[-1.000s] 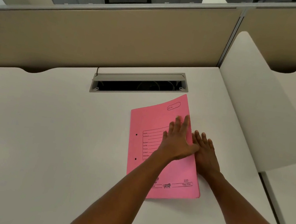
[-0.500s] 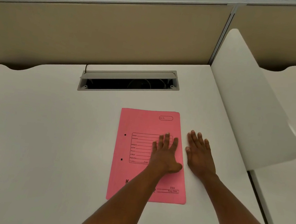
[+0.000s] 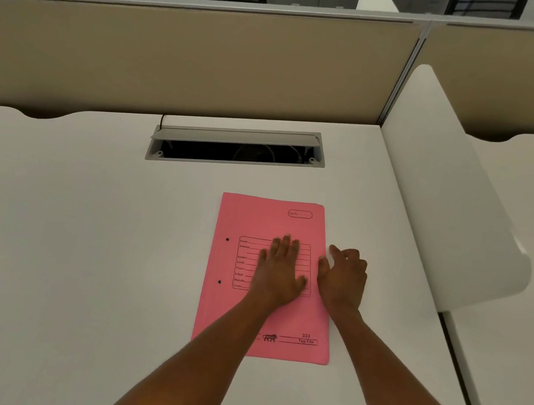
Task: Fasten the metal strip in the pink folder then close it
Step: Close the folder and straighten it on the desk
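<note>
The pink folder (image 3: 255,221) lies closed and flat on the white desk (image 3: 79,243), front cover up with printed form lines and two punch holes near its left edge. My left hand (image 3: 279,270) rests flat on the cover, fingers spread. My right hand (image 3: 344,279) sits at the folder's right edge with fingers curled, thumb touching the edge. The metal strip is hidden inside the folder.
An open cable tray slot (image 3: 235,149) is set into the desk behind the folder. A beige partition (image 3: 176,60) rises at the back. A white curved divider panel (image 3: 449,202) stands to the right, with another desk beyond it.
The folder cover went from slightly raised to flat and square on the desk. My left hand stayed pressing on it. My right hand's fingers curled at the folder's right edge.
</note>
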